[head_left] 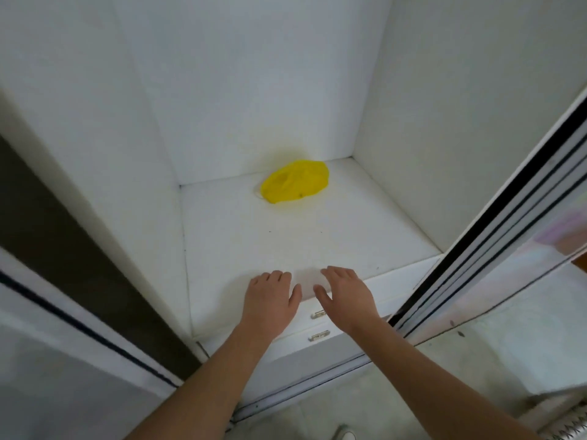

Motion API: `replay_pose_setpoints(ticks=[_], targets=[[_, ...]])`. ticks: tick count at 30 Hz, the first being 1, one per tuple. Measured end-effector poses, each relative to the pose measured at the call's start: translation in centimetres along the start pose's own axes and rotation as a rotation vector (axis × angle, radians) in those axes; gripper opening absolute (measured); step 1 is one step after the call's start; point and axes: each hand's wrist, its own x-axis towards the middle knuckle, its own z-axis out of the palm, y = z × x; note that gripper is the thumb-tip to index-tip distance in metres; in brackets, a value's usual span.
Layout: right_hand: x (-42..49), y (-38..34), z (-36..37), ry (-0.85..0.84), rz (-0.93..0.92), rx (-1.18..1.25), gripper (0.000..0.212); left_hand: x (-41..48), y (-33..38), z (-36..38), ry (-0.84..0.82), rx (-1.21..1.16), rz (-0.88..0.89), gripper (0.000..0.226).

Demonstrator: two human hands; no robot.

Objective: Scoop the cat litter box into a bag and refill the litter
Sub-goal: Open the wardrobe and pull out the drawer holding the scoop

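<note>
A crumpled yellow plastic bag (295,181) lies at the back of a white cupboard shelf (254,236). My left hand (271,295) and my right hand (346,293) are side by side at the shelf's front edge, palms down with fingers curled. A pale translucent bag (308,282) stretches between them. Each hand seems to pinch one side of it between thumb and fingers, though the film is faint and blurred. No litter box, scoop or litter is in view.
Below the shelf front are two white drawers with small metal handles (318,314). Sliding doors with dark tracks flank the opening, one at the left (79,328) and one at the right (495,236). A pale tiled floor (365,404) lies underneath.
</note>
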Motion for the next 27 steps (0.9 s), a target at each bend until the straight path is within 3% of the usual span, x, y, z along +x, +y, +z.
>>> replay_pose_setpoints(ticks=[10,22,27], targets=[[0.3,-2.4,0.1,-0.012,-0.09,-0.089,0.051,-1.5,-2.2,-1.0,0.127,0.124,-0.02,0.042],[1.7,-0.2,-1.0,-0.058,-0.174,-0.093,0.048,-0.6,0.1,-1.4,0.054,0.185,-0.099,0.052],[0.7,1.6,-1.5,-0.041,-0.11,-0.096,0.046,0.3,1.3,-1.0,0.014,0.162,-0.027,0.06]])
